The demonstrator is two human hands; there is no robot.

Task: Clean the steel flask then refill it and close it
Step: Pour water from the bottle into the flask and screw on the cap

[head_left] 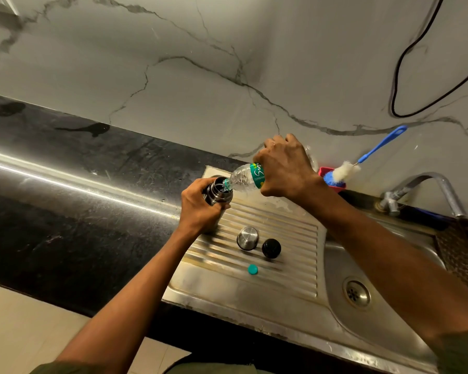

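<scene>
- Steel everywhere nearest the viewer: a stainless sink [384, 317] with its drain to the right and a ribbed draining board [289, 268] to the left, set in a dark counter [73, 211]
- On the ribs, close together, lie a small teal bottle cap [252, 269], a black stopper [271, 248] and a steel cup lid [247, 238]; all three are off their containers and none touches a hand
- Just beyond them the left hand [197, 209] wraps its fingers around the body of the steel flask [217, 194], holding it on the board's left edge, mouth open and leaning slightly toward the bottle
- The right hand [284, 168] grips the far end of a clear plastic water bottle [245, 178] with a green label, tipped so its neck meets the flask mouth
- This reads as the refill step, with water going in; the level inside cannot be seen
- Next, judging by the layout: tip the bottle back up, put it down, then fit the black stopper and the steel cup lid onto the flask, keeping it steady
- Farther back, a blue-handled bottle brush [346, 170] rests in a red holder [326, 172] beside the tap [427, 190]
- Behind all, a veined marble wall [227, 63] with a black cable [405, 66] hanging at right
</scene>
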